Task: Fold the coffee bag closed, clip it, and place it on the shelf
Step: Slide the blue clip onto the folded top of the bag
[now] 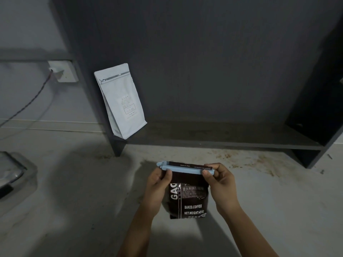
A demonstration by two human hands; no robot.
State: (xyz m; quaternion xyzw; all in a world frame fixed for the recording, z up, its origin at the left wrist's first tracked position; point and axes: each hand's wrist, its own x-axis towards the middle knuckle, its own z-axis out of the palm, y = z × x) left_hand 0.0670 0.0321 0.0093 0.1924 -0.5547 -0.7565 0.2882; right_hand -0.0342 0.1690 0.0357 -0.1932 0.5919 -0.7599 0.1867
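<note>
Hands held the job at lower centre of the frame: my left hand [157,184] pinched the hinge end of the pale blue clip [185,169], my right hand [220,184] pinched its latch end, both clenched on it. Its long axis ran left to right across the folded top of the dark coffee bag [187,199], standing upright on the worktop [74,210]. I judged the shelf [222,138] lay straight ahead, up-frame, beside a white pouch [120,101].

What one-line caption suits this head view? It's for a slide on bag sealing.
Both hands, left and right, press a blue clip across a dark coffee bag before a shelf.
</note>
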